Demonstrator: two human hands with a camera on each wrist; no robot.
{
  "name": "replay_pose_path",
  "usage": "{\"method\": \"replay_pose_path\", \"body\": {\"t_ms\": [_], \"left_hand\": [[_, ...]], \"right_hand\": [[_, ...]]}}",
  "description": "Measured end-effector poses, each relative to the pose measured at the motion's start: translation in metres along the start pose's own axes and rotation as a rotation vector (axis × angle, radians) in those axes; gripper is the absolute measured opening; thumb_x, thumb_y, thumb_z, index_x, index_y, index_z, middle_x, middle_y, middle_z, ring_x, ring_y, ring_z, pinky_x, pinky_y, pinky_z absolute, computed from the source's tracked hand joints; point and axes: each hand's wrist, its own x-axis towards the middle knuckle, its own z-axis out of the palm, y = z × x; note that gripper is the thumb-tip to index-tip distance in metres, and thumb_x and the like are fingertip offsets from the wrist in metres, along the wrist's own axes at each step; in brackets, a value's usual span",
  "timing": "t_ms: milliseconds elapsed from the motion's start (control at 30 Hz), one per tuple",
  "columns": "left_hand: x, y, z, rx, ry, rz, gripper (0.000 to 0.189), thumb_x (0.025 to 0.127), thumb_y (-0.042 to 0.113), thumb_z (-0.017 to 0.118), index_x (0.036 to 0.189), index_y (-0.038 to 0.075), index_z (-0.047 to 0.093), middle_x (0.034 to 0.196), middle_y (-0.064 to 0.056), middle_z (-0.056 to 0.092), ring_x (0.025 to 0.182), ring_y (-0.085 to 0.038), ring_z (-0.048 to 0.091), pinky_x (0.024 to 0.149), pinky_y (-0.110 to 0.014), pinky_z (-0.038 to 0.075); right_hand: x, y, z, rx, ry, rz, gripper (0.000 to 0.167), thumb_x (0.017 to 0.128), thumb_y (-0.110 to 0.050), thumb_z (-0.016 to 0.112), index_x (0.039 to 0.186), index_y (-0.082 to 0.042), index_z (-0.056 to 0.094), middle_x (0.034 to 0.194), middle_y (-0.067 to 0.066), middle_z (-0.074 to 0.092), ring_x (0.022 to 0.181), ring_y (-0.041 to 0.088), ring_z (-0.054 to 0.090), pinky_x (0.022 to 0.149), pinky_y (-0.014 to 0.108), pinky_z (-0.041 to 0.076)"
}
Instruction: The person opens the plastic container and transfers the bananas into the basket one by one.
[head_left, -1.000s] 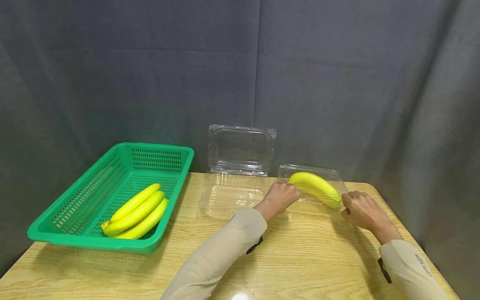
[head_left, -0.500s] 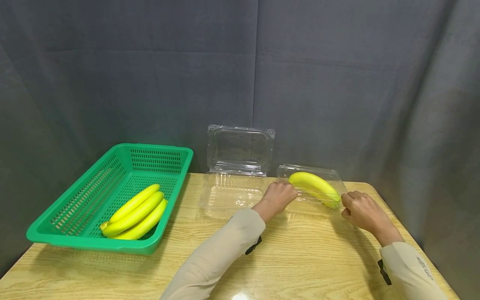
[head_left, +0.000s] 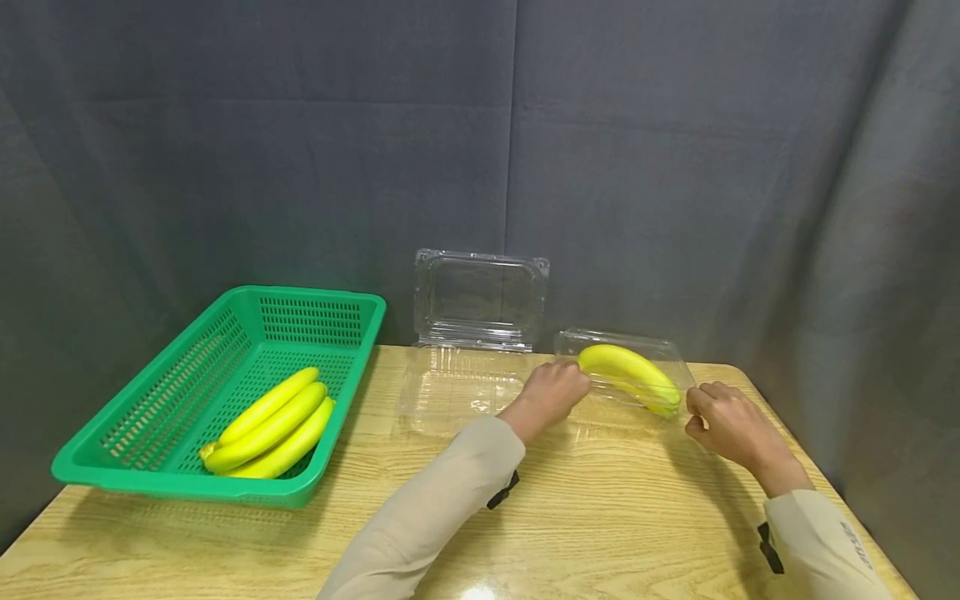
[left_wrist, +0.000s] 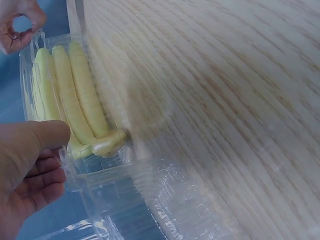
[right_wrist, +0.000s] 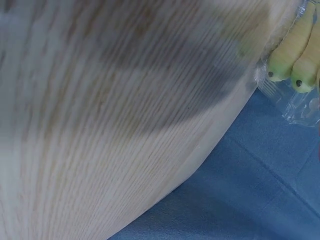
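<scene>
A bunch of yellow bananas [head_left: 630, 377] lies in a clear plastic clamshell box [head_left: 651, 343] at the table's far right. In the left wrist view the bananas [left_wrist: 67, 95] lie side by side within the clear walls. My left hand [head_left: 546, 398] is at the box's near left corner; the left wrist view shows its thumb and fingers [left_wrist: 30, 165] pinching that corner's rim. At the opposite end my right hand [head_left: 735, 425] pinches the other corner, thumb and forefinger making a ring. Only the banana tips [right_wrist: 295, 70] and a box end appear in the right wrist view.
A second clear clamshell box [head_left: 465, 392] stands left of my left hand with its lid upright. Farther left, a green plastic basket [head_left: 247, 483] holds more bananas [head_left: 273, 425]. The wooden table [head_left: 600, 517] ends at a grey curtain [head_left: 637, 167].
Both hands keep their places at the box corners. My left hand has shifted slightly left, and my right hand slightly right, with a gap now showing between its thumb and forefinger.
</scene>
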Motion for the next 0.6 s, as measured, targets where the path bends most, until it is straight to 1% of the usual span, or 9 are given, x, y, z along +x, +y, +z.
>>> {"method": "replay_pose_path", "body": {"t_ms": [100,233,367,467,600], "left_hand": [[-0.001,0.0,0.0,-0.003,-0.006,0.007,0.021,0.082,-0.002,0.067,0.086,0.018,0.074,0.083,0.001,0.065,0.076,-0.013,0.058,0.059,-0.023,0.052],[-0.003,-0.001,-0.002,0.0,-0.007,0.015,0.019,0.083,-0.001,0.066,0.088,0.016,0.074,0.082,0.0,0.064,0.074,-0.012,0.058,0.056,-0.022,0.052],[-0.004,-0.002,-0.005,-0.029,-0.005,0.013,0.019,0.085,0.0,0.066,0.09,0.016,0.074,0.086,-0.001,0.066,0.074,-0.011,0.059,0.054,-0.02,0.051],[-0.004,-0.004,-0.007,-0.086,-0.019,0.01,0.019,0.084,-0.001,0.066,0.091,0.015,0.074,0.087,-0.001,0.065,0.074,-0.011,0.059,0.054,-0.019,0.051],[-0.004,-0.005,-0.011,-0.166,-0.054,0.005,0.016,0.083,-0.001,0.067,0.088,0.013,0.073,0.085,-0.003,0.063,0.073,-0.012,0.057,0.054,-0.021,0.051]], "right_hand": [[-0.002,0.001,0.0,0.008,0.012,-0.001,0.024,0.057,0.003,0.054,0.068,-0.013,0.041,0.067,-0.01,0.033,0.059,0.011,0.034,0.052,0.029,0.031],[-0.003,0.003,-0.001,0.019,0.045,-0.024,0.022,0.058,0.003,0.054,0.069,-0.012,0.044,0.067,-0.009,0.036,0.059,0.011,0.035,0.051,0.029,0.032],[-0.003,0.005,-0.005,0.02,0.067,-0.032,0.019,0.06,0.004,0.056,0.07,-0.011,0.047,0.066,-0.006,0.042,0.059,0.011,0.038,0.05,0.03,0.034],[-0.003,0.003,-0.009,0.012,0.075,0.002,0.019,0.061,0.004,0.058,0.07,-0.011,0.05,0.066,-0.004,0.047,0.06,0.013,0.043,0.049,0.032,0.037],[-0.004,0.0,-0.015,-0.021,0.088,0.06,0.018,0.063,0.002,0.061,0.072,-0.011,0.053,0.068,-0.002,0.053,0.063,0.015,0.049,0.049,0.034,0.041]]}}
